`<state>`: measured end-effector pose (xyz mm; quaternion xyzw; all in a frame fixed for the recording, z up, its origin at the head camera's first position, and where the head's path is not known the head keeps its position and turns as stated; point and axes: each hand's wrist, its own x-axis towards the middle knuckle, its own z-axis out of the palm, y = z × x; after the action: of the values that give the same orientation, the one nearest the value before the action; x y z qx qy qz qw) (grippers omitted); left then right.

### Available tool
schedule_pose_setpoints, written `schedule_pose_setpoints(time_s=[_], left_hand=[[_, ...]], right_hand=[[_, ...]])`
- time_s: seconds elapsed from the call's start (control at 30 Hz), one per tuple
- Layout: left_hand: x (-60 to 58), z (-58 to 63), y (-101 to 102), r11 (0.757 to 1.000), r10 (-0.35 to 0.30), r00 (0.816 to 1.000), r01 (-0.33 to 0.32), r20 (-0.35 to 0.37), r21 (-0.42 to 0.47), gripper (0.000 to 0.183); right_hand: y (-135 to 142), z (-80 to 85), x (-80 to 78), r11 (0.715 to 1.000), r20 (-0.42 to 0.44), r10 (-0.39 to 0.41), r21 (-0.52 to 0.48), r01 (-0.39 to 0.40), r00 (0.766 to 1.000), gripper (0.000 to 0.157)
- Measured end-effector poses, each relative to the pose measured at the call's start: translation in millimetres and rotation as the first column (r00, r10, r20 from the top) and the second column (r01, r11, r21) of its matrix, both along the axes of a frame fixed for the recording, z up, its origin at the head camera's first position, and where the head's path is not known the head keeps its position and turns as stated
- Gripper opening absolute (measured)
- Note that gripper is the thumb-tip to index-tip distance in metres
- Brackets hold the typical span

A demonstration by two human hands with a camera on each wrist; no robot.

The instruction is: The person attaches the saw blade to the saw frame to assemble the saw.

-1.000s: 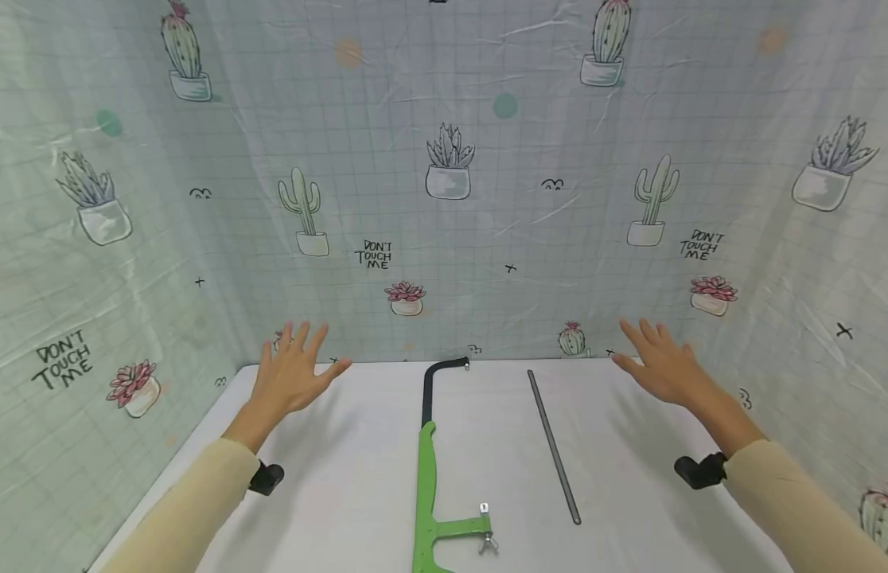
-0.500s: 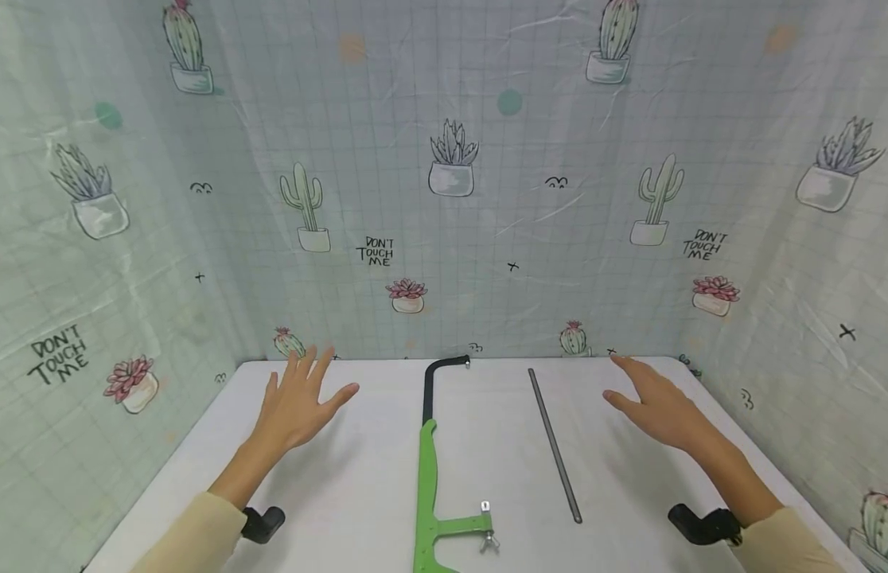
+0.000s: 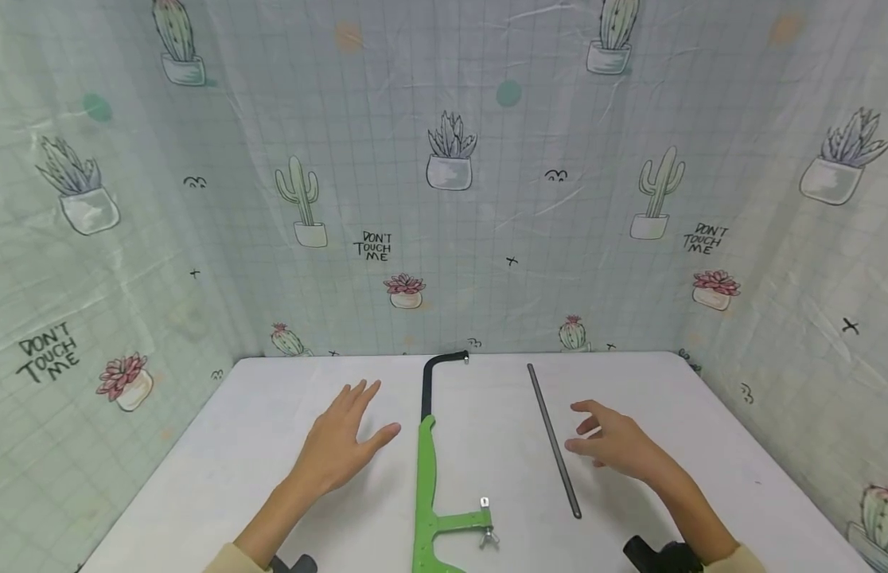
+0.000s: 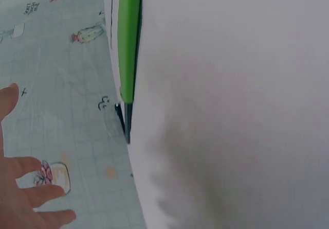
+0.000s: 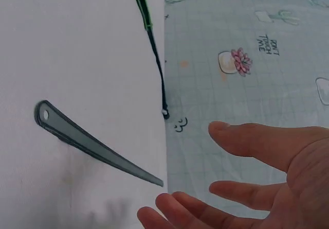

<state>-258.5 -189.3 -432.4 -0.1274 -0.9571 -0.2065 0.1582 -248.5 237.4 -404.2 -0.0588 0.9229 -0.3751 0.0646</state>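
Observation:
A green and black hacksaw frame (image 3: 426,477) lies on the white table, its black bent end pointing away and a wing nut on its green crosspiece. To its right lies a grey hacksaw blade (image 3: 554,442); the right wrist view shows a hole in the near end of the blade (image 5: 82,136). My left hand (image 3: 340,442) hovers left of the frame, fingers spread, holding nothing. My right hand (image 3: 616,442) is above the table just right of the blade, thumb and fingers loosely bent with a gap between them. Neither hand touches a tool.
The white table (image 3: 272,414) ends at a hanging sheet (image 3: 473,231) printed with cacti, which also rises on both sides. Black wrist cameras, such as the right one (image 3: 659,555), sit below each hand.
Both hands have come down and inward, the left toward the hacksaw frame and the right toward the blade. The right fingers have bent more. Frame and blade have stayed put.

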Motion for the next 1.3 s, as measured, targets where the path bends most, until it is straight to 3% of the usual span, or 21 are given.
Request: schedule_pose_setpoints(time_s=[0.27,0.47,0.6,0.9,1.3], left_hand=[[20.8,-13.9,39.2,0.992,-0.107,0.989,0.100,0.106,0.074,0.071],[33.4,-15.1,62.6,0.968,-0.249,0.955,0.241,0.164,0.065,0.058],[38.7,-13.1,73.6,0.953,-0.303,0.934,0.292,0.190,0.085,0.052],[43.7,-15.8,82.7,0.940,-0.340,0.908,0.315,0.244,0.134,0.049],[41.2,-21.6,81.4,0.912,-0.408,0.863,0.397,0.296,0.100,0.048]], right_hand=[[-9.2,-18.6,-8.9,0.998,0.140,-0.049,0.044,0.043,0.989,0.077],[-12.2,-25.4,-10.8,0.996,0.124,-0.037,0.085,0.027,0.992,0.081],[-14.7,-29.4,-11.1,0.994,0.101,-0.048,0.104,0.037,0.994,0.081],[-21.7,-34.5,-11.1,0.990,0.097,-0.076,0.123,0.064,0.992,0.078],[-29.4,-38.2,-8.6,0.984,0.026,-0.102,0.149,0.097,0.994,0.076]])
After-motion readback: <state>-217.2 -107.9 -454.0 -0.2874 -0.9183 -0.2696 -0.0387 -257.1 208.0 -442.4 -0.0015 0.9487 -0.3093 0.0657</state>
